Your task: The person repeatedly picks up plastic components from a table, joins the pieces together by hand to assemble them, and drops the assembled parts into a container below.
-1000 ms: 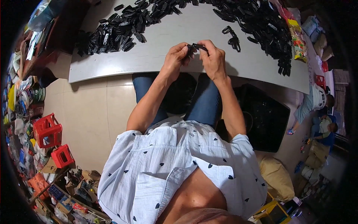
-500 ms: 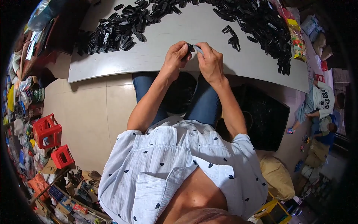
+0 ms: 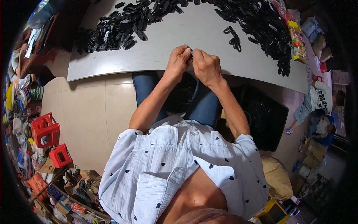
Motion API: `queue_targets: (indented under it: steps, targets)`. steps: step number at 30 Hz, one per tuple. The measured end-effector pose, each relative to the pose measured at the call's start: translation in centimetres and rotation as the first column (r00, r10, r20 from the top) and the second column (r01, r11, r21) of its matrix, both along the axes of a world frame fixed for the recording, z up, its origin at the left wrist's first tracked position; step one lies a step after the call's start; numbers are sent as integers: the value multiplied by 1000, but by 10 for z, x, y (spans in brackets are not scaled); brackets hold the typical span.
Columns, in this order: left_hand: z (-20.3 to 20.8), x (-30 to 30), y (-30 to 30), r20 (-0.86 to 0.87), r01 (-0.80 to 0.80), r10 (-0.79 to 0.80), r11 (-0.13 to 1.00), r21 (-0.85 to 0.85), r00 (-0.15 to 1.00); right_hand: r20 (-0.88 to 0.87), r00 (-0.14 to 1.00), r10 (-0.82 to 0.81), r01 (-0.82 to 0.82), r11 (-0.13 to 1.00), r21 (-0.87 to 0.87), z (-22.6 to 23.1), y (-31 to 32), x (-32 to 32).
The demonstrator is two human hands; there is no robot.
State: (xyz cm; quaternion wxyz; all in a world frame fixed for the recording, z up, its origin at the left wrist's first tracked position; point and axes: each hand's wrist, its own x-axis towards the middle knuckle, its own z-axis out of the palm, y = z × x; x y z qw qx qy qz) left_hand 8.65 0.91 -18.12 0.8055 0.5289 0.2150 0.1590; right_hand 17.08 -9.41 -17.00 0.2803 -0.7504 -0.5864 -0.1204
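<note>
My left hand (image 3: 179,59) is closed round a small black plastic part (image 3: 191,52), of which only a sliver shows between the hands. My right hand (image 3: 206,68) meets it from the other side, its fingers curled in and pressed against the part. Whatever sits inside the right fingers is hidden. Both hands are held together just above the near edge of the grey-white table (image 3: 156,56). To the right of the hands lie a few loose black plastic parts (image 3: 234,41).
Heaps of similar black parts spread over the table, one at the left (image 3: 119,30) and one at the right (image 3: 261,30). A colourful packet (image 3: 296,41) lies at the right edge. Red stools (image 3: 45,130) stand on the floor at left; two people sit at far right.
My right hand has moved slightly left and closed in against the left hand. The greyish piece at its fingertips is now hidden, and less of the black part shows.
</note>
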Motion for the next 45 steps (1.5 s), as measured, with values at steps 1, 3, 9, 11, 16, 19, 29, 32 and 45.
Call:
queue_targets:
  steps: [1,3,9,11,16,19,29,32,45]
  targets:
    - [-4,-2,-1,-7,26,-26,1000,1,1000,1,1000,6,-6,1000,3,-1,-2,-1]
    - [-16,-5,0,2,81,-81,996,-23,997,-23,999,24,-24,1000,-6,-6,-10,-2]
    - [-15,-10,-2,329,-174,80,948,267,941,-924,71,376,-35,926,375,-8,-19,-9]
    - [-5,-16,-1,305,-5,-14,998,63,952,-891,-114,439,-112,886,450,-13,-17,-11]
    - [-2,-31,26,149,21,-66,958,286,987,-966,113,234,-55,972,229,-23,-18,-15]
    - [-5,-31,80,11,-44,523,52,998,852,-675,728,119,-198,979,-41,-45,-26,-20]
    - [-34,-12,123,-23,200,660,-193,961,751,-647,761,44,-296,912,-286,-24,-29,6]
    - [-35,-13,122,11,162,636,-213,964,772,-640,768,11,-132,981,-142,-22,-35,20]
    - [-26,-33,92,94,-188,508,136,973,856,338,873,-351,442,863,-245,-28,8,188]
